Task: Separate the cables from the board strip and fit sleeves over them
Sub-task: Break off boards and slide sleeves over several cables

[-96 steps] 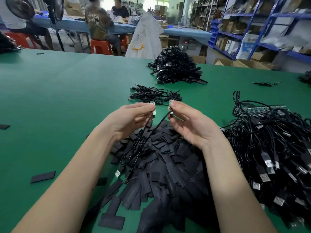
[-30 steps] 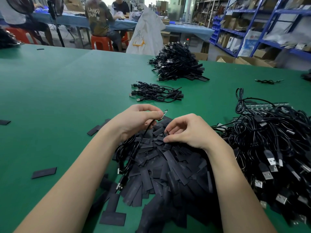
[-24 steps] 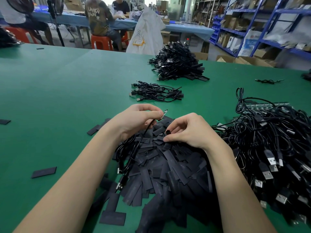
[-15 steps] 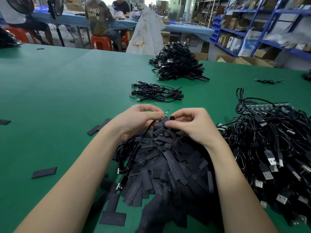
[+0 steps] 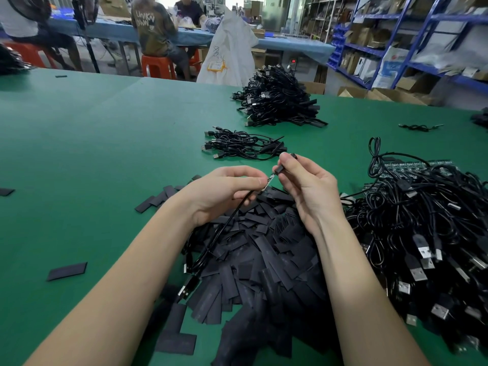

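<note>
My left hand [image 5: 227, 190] pinches the small board end of a black USB cable [image 5: 219, 233], whose cord hangs down over a heap of flat black sleeves [image 5: 264, 260]. My right hand [image 5: 307, 186] pinches one black sleeve [image 5: 284, 165] and holds it right at the cable's tip, touching it. At the right lies a big tangle of black cables [image 5: 435, 233] still attached to green board strips [image 5: 412, 166].
A small bundle of cables [image 5: 243, 145] and a large pile of cables [image 5: 277, 101] lie farther back on the green table [image 5: 105, 141]. Loose sleeves [image 5: 67, 271] are scattered at the left. People sit at a blue table behind; shelving stands at the right.
My right hand dipped into the sleeve heap, picked out one sleeve and lifted it up to the cable tip. My left hand kept its hold on the cable.
</note>
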Action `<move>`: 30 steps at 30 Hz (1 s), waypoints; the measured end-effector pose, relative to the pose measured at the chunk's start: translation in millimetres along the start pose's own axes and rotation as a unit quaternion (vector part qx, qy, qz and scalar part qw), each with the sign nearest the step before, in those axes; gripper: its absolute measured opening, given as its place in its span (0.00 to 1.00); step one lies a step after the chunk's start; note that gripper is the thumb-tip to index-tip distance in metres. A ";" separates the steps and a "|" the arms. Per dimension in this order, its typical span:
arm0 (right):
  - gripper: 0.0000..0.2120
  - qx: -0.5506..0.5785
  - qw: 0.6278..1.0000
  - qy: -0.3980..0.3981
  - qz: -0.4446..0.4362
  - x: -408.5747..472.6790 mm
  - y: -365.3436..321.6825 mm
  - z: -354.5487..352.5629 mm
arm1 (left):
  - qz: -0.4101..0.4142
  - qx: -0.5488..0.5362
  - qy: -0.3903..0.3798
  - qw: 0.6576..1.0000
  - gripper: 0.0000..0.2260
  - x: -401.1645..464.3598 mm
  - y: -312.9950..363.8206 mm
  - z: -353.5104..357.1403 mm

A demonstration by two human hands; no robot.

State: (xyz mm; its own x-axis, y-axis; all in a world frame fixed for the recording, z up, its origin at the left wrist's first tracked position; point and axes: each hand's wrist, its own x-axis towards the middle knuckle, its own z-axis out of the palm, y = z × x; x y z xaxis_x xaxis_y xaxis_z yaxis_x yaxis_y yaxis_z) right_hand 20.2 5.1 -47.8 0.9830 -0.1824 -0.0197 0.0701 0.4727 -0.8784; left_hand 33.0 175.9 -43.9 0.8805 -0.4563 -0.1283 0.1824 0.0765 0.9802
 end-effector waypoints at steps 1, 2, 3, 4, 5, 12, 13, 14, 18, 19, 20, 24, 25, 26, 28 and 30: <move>0.04 0.002 1.000 -0.001 -0.003 0.0 -0.3 0.0 | 0.000 0.000 0.001 1.000 0.02 0.1 0.2 0.5; 0.03 0.002 1.000 -0.003 -0.005 -0.1 -0.4 0.1 | 0.000 -0.001 0.001 1.000 0.03 -0.2 0.4 1.0; 0.02 0.003 1.000 -0.007 -0.004 -0.4 -0.2 0.5 | 0.000 -0.002 0.001 1.000 0.02 -0.2 0.5 1.6; 0.02 0.007 1.000 -0.010 -0.003 -1.0 -0.2 1.2 | 0.001 -0.003 -0.001 1.000 0.02 -0.5 0.7 2.0; 0.03 0.008 1.000 -0.012 -0.002 -1.5 0.3 1.9 | 0.002 -0.004 -0.003 1.000 0.02 -0.9 0.8 2.6; 0.07 -0.008 0.999 -0.041 0.011 -3.6 -3.3 -0.5 | 0.003 -0.016 0.007 1.000 0.03 -2.7 2.6 1.9; 0.06 -0.006 0.999 -0.052 0.016 -3.3 -3.9 -1.5 | 0.002 -0.017 0.008 1.000 0.03 -2.7 2.8 2.1; 0.05 -0.002 0.998 -0.064 0.023 -3.4 -4.4 -2.1 | 0.001 -0.019 0.009 1.000 0.03 -2.9 3.1 2.1; 0.08 0.006 0.994 -0.096 0.049 -3.1 -3.4 -3.8 | -0.007 -0.026 0.004 1.000 0.03 -3.4 4.2 2.1; 0.09 0.002 0.994 -0.100 0.050 -3.0 -3.4 -4.2 | -0.008 -0.026 0.005 1.000 0.03 -3.2 4.2 1.9; 0.08 -0.005 0.993 -0.104 0.050 -3.0 -3.6 -4.6 | -0.007 -0.024 0.008 1.000 0.03 -3.1 4.2 1.6; 0.07 -0.025 0.993 -0.109 0.040 -3.3 -4.7 -5.5 | -0.004 -0.022 0.017 1.000 0.04 -2.3 2.7 1.9; 0.07 -0.027 0.993 -0.107 0.036 -3.3 -4.9 -5.3 | -0.002 -0.025 0.018 1.000 0.04 -1.9 2.1 2.0; 0.07 -0.027 0.994 -0.105 0.033 -3.5 -4.9 -4.9 | 0.000 -0.028 0.019 0.999 0.04 -1.8 1.3 2.0; 0.08 -0.021 0.995 -0.096 0.027 -3.6 -4.2 -3.5 | 0.014 -0.023 0.020 0.999 0.04 -1.3 0.3 2.1; 0.08 -0.011 0.996 -0.086 0.024 -3.1 -3.0 -2.6 | 0.036 -0.017 0.013 0.999 0.05 -1.4 0.4 1.5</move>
State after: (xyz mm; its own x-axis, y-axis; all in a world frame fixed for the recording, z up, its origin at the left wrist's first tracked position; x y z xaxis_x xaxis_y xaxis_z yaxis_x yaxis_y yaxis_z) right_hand 16.5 2.0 -46.4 0.9998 -0.0086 0.0184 0.0204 0.4581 -0.8886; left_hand 31.2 175.2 -43.1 0.9025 -0.4262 -0.0614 0.1322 0.1386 0.9815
